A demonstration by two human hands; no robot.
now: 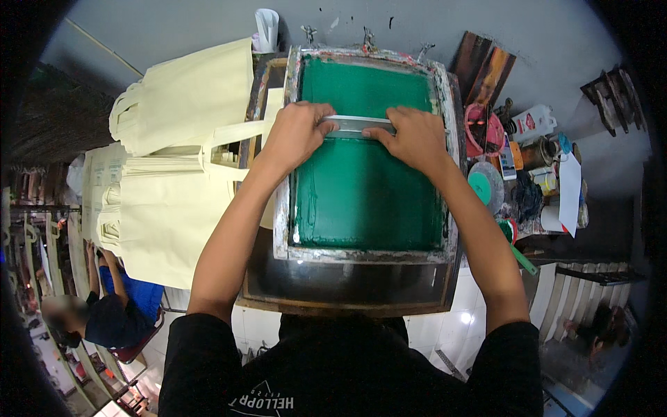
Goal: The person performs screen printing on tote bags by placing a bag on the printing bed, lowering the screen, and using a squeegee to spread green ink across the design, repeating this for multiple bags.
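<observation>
Green ink fills most of the screen inside the messy frame, which sits on the dark table. The left hand and right hand are a little apart, each gripping one end of a silver bar. The bar lies across the green, nearer the far side. The spreading looks partly done, with some wiping left. Pale bags lie piled at the left; I can't tell how many are finished.

Silvery bar-shaped squeegee, set crosswise over green screen, paint-stained rectangular frame
</observation>
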